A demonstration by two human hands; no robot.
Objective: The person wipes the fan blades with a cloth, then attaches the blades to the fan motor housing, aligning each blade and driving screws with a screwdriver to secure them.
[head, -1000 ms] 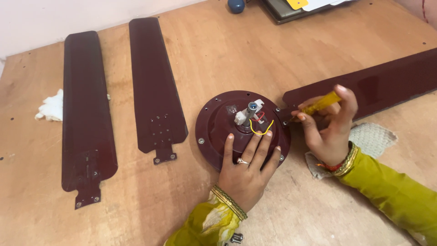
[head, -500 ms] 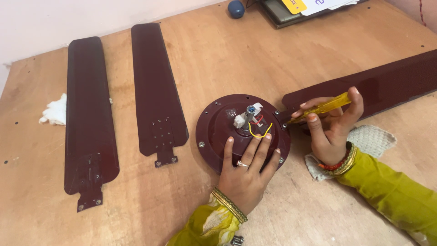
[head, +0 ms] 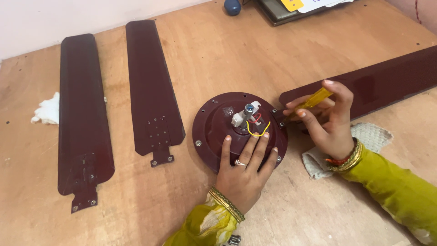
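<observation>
A round maroon ceiling fan motor (head: pixel 214 120) lies flat on the wooden table (head: pixel 227 59), with a white terminal block and red and yellow wires at its hub. My left hand (head: pixel 243 171) rests palm down on its near rim, fingers spread. My right hand (head: pixel 327 120) grips a yellow-handled screwdriver (head: pixel 312 101), its tip at the motor's right edge where a maroon fan blade (head: pixel 387 82) meets it.
Two loose maroon blades (head: pixel 84 114) (head: pixel 152 86) lie side by side at the left. A white rag (head: pixel 48 109) sits at the far left, a woven cloth (head: pixel 375 136) under my right wrist. A blue knob (head: pixel 232 6) and a tray (head: pixel 282 11) are at the back; loose screws (head: pixel 233 239) lie near my left sleeve.
My right hand has shifted slightly with the screwdriver, whose handle now tilts up more to the right. My left hand has stayed on the motor.
</observation>
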